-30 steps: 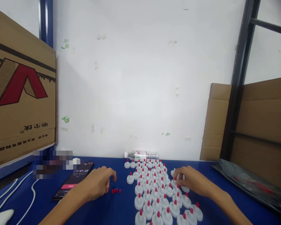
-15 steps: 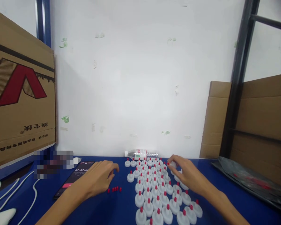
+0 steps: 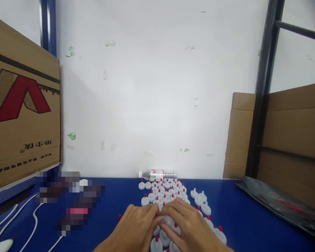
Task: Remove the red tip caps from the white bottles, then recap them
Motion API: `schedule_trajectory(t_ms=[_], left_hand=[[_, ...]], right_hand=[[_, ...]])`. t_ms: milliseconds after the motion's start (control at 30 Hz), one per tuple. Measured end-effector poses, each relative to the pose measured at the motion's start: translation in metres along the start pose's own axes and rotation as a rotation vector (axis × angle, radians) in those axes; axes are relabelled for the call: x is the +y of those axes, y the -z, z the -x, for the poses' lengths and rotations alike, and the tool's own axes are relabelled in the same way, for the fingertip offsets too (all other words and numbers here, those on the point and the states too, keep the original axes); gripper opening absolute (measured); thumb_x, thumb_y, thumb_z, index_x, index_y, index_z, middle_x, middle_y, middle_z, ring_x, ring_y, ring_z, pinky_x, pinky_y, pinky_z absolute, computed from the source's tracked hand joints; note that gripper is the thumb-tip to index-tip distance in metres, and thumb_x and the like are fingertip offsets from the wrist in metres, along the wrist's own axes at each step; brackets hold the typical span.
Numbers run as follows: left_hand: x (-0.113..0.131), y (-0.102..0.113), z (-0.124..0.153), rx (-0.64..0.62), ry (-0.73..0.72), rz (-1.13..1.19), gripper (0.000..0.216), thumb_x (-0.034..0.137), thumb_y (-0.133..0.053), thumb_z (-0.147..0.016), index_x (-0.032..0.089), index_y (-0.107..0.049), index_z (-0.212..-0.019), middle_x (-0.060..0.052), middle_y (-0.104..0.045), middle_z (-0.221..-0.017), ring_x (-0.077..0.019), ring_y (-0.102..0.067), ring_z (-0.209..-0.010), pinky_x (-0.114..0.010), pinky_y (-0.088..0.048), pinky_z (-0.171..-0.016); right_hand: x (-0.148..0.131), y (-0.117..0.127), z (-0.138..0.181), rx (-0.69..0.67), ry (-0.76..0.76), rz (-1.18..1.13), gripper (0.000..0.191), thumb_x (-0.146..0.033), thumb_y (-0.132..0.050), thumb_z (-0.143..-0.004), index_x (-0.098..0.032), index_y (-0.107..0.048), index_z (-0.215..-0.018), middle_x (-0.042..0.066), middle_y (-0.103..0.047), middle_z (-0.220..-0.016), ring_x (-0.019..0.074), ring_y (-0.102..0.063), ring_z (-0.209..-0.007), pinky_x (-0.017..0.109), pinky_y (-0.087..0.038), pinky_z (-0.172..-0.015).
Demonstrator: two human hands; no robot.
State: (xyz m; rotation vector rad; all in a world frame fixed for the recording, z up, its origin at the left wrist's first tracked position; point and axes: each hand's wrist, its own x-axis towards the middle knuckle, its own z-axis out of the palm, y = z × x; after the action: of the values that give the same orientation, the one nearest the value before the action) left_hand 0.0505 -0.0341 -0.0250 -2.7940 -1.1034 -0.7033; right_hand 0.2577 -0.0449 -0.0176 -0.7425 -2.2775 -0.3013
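Note:
My left hand (image 3: 138, 220) and my right hand (image 3: 187, 222) meet at the fingertips, low over the rows of white nozzle caps. Between the thumb and fingers of my right hand is a white nozzle cap (image 3: 168, 220), partly covered. My left thumb and forefinger are pinched together against it; whatever they hold is hidden. Many white caps with red tips (image 3: 145, 200) stand on the blue table (image 3: 115, 196), some behind and below my hands. At the right, several white nozzle caps (image 3: 206, 209) have bare tips. One small red tip (image 3: 119, 217) shows beside my left hand.
A clear plastic bottle (image 3: 164, 174) lies against the white wall. Left are a large cardboard box (image 3: 26, 133), white cables (image 3: 35, 220) and a pixelated area. A grey plastic bag (image 3: 275, 199) lies right, near flat cardboard (image 3: 240, 136) and a dark metal post (image 3: 259, 105).
Both hands have come together at the centre: my left hand moved right from beside the loose red tips, my right hand moved left and nearer from the right-hand caps with a white cap.

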Motion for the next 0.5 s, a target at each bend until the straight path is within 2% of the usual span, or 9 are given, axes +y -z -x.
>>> schedule_trajectory(t_ms=[100, 200, 300, 367, 400, 433, 500], left_hand=[[0.003, 0.001, -0.002, 0.041, 0.023, 0.117, 0.034, 0.034, -0.022, -0.105, 0.025, -0.05, -0.089, -0.003, -0.068, -0.086, -0.0191, -0.061, -0.07, -0.03, -0.035, -0.062], [0.009, 0.008, -0.009, 0.099, 0.161, 0.347, 0.044, 0.051, -0.022, -0.105, 0.024, -0.048, -0.08, -0.001, -0.063, -0.078, -0.0177, -0.058, -0.07, -0.028, -0.04, -0.065], [0.005, 0.02, -0.015, 0.074, 0.336, 0.691, 0.055, 0.069, -0.022, -0.098, 0.024, -0.037, -0.072, 0.005, -0.044, -0.062, -0.0122, -0.043, -0.05, -0.024, -0.036, -0.05], [-0.006, 0.03, -0.015, 0.061, 0.39, 0.801, 0.056, 0.073, -0.02, -0.096, 0.025, -0.033, -0.071, 0.008, -0.032, -0.058, -0.0099, -0.033, -0.042, -0.024, -0.03, -0.044], [-0.013, 0.035, -0.015, 0.101, 0.401, 0.736, 0.055, 0.07, -0.019, -0.098, 0.024, -0.034, -0.071, 0.008, -0.033, -0.057, -0.0104, -0.035, -0.043, -0.024, -0.03, -0.045], [-0.022, 0.039, -0.013, 0.172, 0.4, 0.567, 0.051, 0.063, -0.023, -0.101, 0.024, -0.036, -0.071, 0.006, -0.039, -0.059, -0.0117, -0.04, -0.048, -0.024, -0.033, -0.05], [-0.039, 0.046, -0.01, 0.207, 0.333, 0.144, 0.042, 0.048, -0.032, -0.103, 0.022, -0.047, -0.074, 0.002, -0.053, -0.069, -0.0162, -0.054, -0.062, -0.027, -0.036, -0.061]], right_hand=[[0.001, 0.002, -0.002, 0.009, 0.031, -0.032, 0.017, -0.023, -0.068, -0.093, -0.02, -0.063, -0.108, 0.007, -0.073, -0.101, 0.0231, -0.067, -0.09, 0.033, -0.057, -0.08], [0.007, 0.01, -0.004, 0.034, 0.075, 0.011, 0.02, -0.023, -0.066, -0.095, -0.018, -0.063, -0.114, 0.009, -0.073, -0.107, 0.0233, -0.068, -0.093, 0.035, -0.057, -0.082], [0.027, 0.029, -0.003, 0.091, 0.042, 0.094, 0.02, -0.014, -0.053, -0.1, -0.021, -0.065, -0.115, 0.01, -0.071, -0.118, 0.0232, -0.067, -0.104, 0.036, -0.056, -0.087], [0.047, 0.043, 0.0, 0.153, -0.084, 0.101, 0.017, -0.021, -0.053, -0.101, -0.023, -0.065, -0.112, 0.009, -0.071, -0.117, 0.0234, -0.066, -0.107, 0.036, -0.055, -0.089], [0.058, 0.049, 0.002, 0.175, -0.19, 0.102, 0.015, -0.026, -0.054, -0.101, -0.024, -0.065, -0.11, 0.009, -0.071, -0.116, 0.0242, -0.066, -0.106, 0.038, -0.054, -0.09], [0.068, 0.053, 0.005, 0.188, -0.297, 0.107, 0.015, -0.03, -0.054, -0.101, -0.024, -0.065, -0.109, 0.008, -0.071, -0.113, 0.0246, -0.066, -0.103, 0.038, -0.054, -0.088], [0.085, 0.055, 0.01, 0.148, -0.468, 0.127, 0.017, -0.035, -0.054, -0.1, -0.025, -0.065, -0.106, 0.007, -0.072, -0.105, 0.0253, -0.067, -0.096, 0.039, -0.053, -0.085]])
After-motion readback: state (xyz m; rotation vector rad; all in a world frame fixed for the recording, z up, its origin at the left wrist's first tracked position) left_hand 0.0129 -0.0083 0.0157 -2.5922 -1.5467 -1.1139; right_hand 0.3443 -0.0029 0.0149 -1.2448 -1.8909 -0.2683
